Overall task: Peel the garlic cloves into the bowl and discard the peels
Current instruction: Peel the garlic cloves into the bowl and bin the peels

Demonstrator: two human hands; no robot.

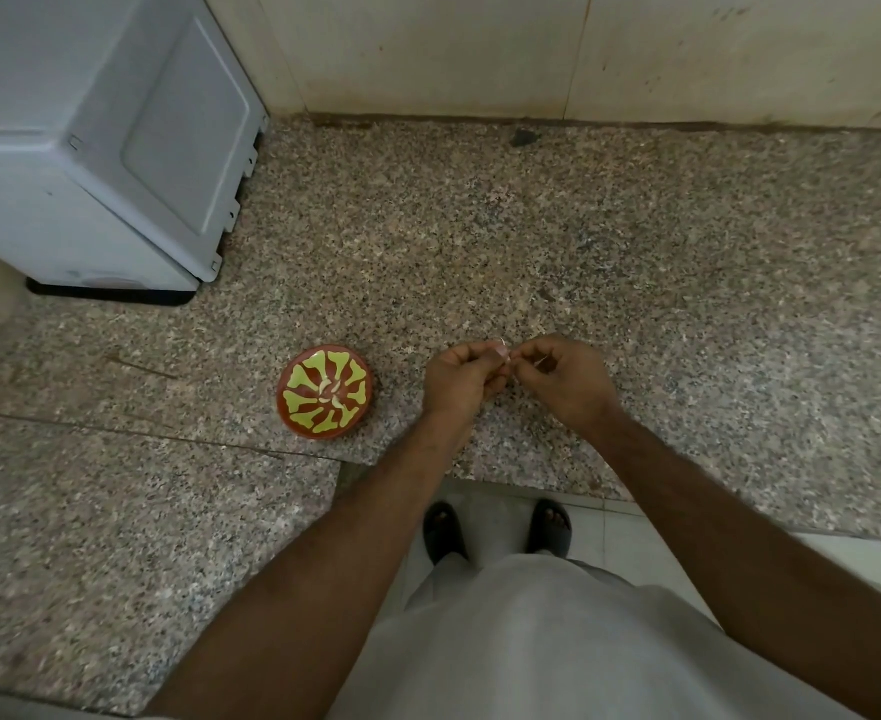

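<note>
Garlic clove (504, 356) pinched between both hands above the granite tabletop (584, 241), just right of the bowl (325, 391). Left hand (462, 379) grip holds the clove; right hand (565, 379) grip picks at the skin. Pale peeled cloves already lie in the bowl. Judgement: peel from the tip, keep scraps clear of the bowl. No readable writing anywhere, including the grey appliance (90, 148).

Head-worn view, steeply down onto countertop (532, 241), near hands (511, 379).

Bare forearms, pale grey garment (532, 641), dark open-toed sandals (446, 532).
</note>
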